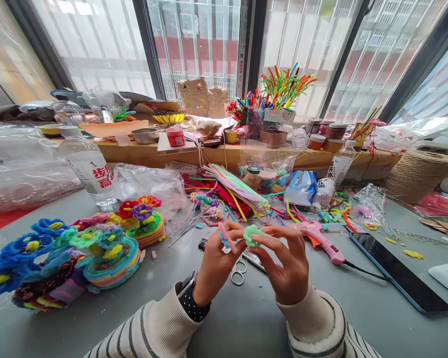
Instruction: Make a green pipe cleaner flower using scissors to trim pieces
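Above the grey table, my left hand [217, 268] pinches a fuzzy pink pipe-cleaner piece [228, 239] with a bit of light blue beside it. Close by on the right, my right hand [289, 266] has its fingertips closed on a mint-green pipe-cleaner flower [251, 235]. The left fingers come near or touch the flower's left side; I cannot tell which. Below the hands lie scissors [238, 277], their blades partly hidden. A pink glue gun [323, 241] rests just right of my right hand.
Pipe-cleaner flower baskets [112, 263] stand at the left. Bundled pipe cleaners [239, 189], a blue packet [300, 188] and a small jar [252, 176] fill the area behind the hands. A phone [397, 271] and twine spool [421, 174] are at the right; a water bottle [89, 166] stands left.
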Motion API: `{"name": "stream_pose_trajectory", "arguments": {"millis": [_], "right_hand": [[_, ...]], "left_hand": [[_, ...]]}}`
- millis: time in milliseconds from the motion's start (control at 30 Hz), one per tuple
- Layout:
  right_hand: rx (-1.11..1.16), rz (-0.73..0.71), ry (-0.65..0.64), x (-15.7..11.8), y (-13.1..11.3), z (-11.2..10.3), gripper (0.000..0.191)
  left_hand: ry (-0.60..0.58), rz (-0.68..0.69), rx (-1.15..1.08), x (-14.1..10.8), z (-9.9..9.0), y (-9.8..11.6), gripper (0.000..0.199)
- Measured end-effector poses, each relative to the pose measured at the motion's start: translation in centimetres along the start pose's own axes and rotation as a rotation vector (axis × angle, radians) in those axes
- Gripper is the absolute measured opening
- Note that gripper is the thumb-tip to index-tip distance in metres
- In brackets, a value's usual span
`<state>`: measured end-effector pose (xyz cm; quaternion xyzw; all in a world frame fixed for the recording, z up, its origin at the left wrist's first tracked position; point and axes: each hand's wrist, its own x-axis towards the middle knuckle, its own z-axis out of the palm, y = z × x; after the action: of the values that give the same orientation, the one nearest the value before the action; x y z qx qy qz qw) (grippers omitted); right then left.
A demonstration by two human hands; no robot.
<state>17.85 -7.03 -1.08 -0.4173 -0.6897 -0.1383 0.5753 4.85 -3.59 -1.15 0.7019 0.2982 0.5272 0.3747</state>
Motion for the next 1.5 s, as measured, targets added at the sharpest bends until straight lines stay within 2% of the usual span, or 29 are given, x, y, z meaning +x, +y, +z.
{"name": "stream_pose_trajectory", "arguments": {"millis": [300, 567, 633, 733, 867, 933, 1000, 1067, 1167, 1267, 1367, 1500], "right_hand": [[-0.025, -0.031, -0.004, 0.3, 0.3, -0.5, 0.017], [0.018, 0.060, -0.025, 0.7, 0.4, -0.8, 0.005], [0.016, 0.083, -0.041, 0.8, 0.4, -0.8, 0.004], [0.037, 0.149, -0.076, 0.7, 0.6, -0.4, 0.004], [0.168, 0.372, -0.085, 0.2, 1.1, 0.2, 0.020], [0.309, 0.464, -0.205, 0.0, 1.2, 0.6, 0.022], [0.469, 0.503, -0.384, -0.2, 1.0, 1.0, 0.028], [0.597, 0.531, -0.487, -0.3, 0.6, 1.3, 0.028], [0.695, 0.613, -0.497, -0.4, -0.2, 1.7, 0.028], [0.725, 0.669, -0.492, -0.3, -0.6, 1.8, 0.030], [0.693, 0.661, -0.492, -0.3, -0.6, 1.7, 0.030], [0.573, 0.588, -0.472, -0.2, -0.5, 1.6, 0.029]], "left_hand": [[-0.056, 0.066, 0.058, 0.0, -0.1, 0.6, 0.011], [-0.002, 0.126, 0.178, -0.4, 0.0, 1.0, 0.006], [-0.002, 0.091, 0.176, -0.3, 0.0, 1.2, 0.004], [-0.039, -0.038, 0.077, -0.1, -0.1, 1.2, 0.008], [-0.047, -0.277, -0.185, 0.3, -0.3, 0.6, 0.015], [-0.021, -0.375, -0.329, 0.5, -0.3, 0.4, 0.014], [0.004, -0.441, -0.453, 0.5, -0.2, 0.2, 0.014], [0.015, -0.491, -0.538, 0.5, -0.1, 0.2, 0.017], [0.017, -0.531, -0.595, 0.5, 0.2, 0.3, 0.021], [0.056, -0.509, -0.573, 0.4, 0.3, 0.3, 0.018], [0.095, -0.481, -0.543, 0.4, 0.5, 0.2, 0.013], [0.090, -0.512, -0.617, 0.4, 0.5, 0.1, 0.011]]}}
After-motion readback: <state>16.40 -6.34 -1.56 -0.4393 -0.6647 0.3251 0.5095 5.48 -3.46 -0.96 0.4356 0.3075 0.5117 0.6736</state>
